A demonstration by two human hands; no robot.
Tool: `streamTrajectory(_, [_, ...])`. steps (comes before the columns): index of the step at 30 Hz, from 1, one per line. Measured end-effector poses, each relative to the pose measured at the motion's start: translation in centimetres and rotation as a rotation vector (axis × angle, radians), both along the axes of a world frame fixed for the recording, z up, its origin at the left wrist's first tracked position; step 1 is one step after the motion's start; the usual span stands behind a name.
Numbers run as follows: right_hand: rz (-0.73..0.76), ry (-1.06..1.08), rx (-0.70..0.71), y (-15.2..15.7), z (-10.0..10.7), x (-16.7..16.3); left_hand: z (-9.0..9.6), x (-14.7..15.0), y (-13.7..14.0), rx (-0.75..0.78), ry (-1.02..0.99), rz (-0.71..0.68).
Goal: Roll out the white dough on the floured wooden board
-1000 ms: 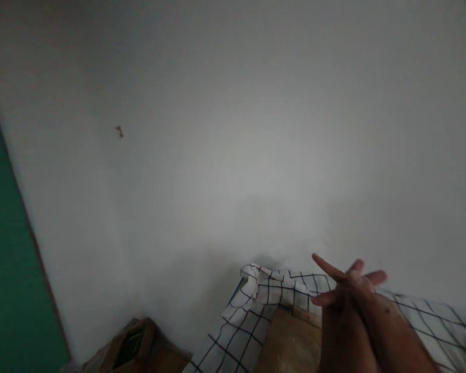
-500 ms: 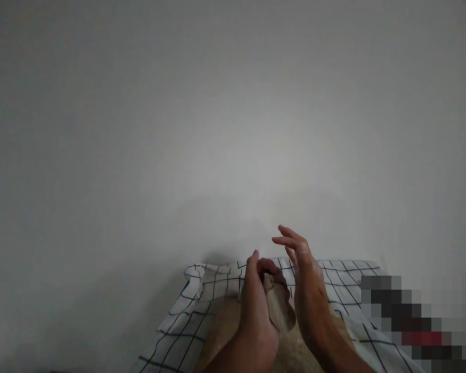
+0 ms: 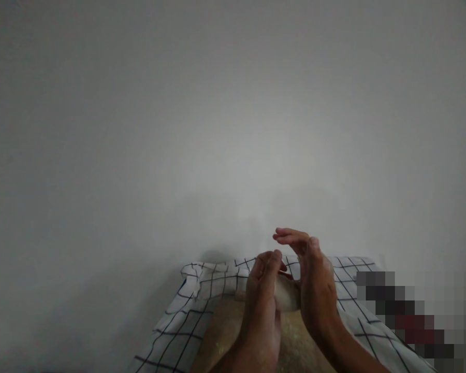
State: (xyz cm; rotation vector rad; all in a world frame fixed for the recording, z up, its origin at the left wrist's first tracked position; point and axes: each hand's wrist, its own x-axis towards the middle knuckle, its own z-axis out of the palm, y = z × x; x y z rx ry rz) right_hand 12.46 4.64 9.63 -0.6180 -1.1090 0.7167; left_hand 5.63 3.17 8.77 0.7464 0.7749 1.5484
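Note:
A smooth, off-white lump, like dough or clay [image 3: 287, 294], is between my two hands above a brown board [image 3: 221, 331]. My left hand [image 3: 263, 290] is closed around the lump's left side, its thumb up and fingertips curled at the far side. On the right, my right hand [image 3: 316, 280] touches the lump with its palm. The fingers of that hand stretch out to the left above the lump, and pale smears show on its back. Both hands hide much of the lump.
Under the board lies a white cloth with dark grid lines [image 3: 194, 326], rumpled at its far left corner. A plain pale wall [image 3: 233, 129] rises right behind it. A pixelated dark and red patch [image 3: 415, 326] covers something at the lower right.
My left hand has turned inward, its fingers curling more over the lump. My right palm has come against the lump, which now looks shorter and sits more crosswise.

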Motion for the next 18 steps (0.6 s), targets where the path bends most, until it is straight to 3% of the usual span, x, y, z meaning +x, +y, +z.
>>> streamTrajectory(5, [-0.056,0.026,0.015,0.7,1.9,1.8,1.7,0.8,-1.7,0.145,0.162,-0.085])
streamTrajectory(9, [-0.093,-0.005,0.052,0.7,2.5,2.2,2.5,0.9,-2.6,0.16,0.24,-0.072])
streamTrajectory(13, [-0.034,-0.056,0.01,0.5,2.5,2.0,1.8,0.9,-2.0,0.069,0.099,0.016])
streamTrajectory(18, [0.057,-0.107,-0.023,0.5,2.5,2.0,0.7,0.4,-0.2,-0.004,-0.043,-0.062])
